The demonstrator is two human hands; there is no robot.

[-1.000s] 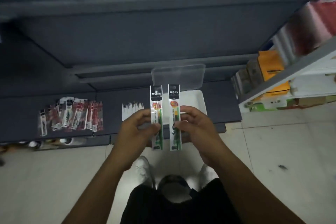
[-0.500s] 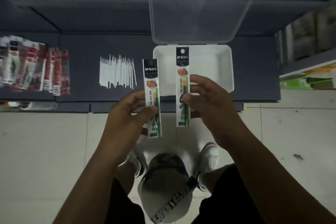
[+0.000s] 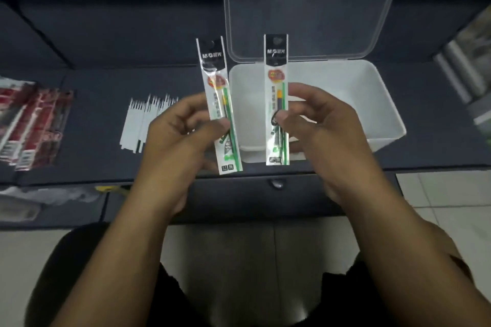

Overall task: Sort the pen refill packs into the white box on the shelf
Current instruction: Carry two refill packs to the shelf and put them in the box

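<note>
Your left hand (image 3: 180, 138) and right hand (image 3: 329, 138) each pinch a green refill pack (image 3: 215, 79); the bare white plastic box (image 3: 345, 87), centre right, looms nearer now.

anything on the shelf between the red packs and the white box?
Yes: a fanned bunch of thin white sticks lies on the shelf between the red packs and the white box. Head view; the left hand covers its right edge.

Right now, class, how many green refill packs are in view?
2. The left green refill pack is in the left hand, beside the white box; the right green refill pack in the right hand, over the box. Hands may hide others.
</note>
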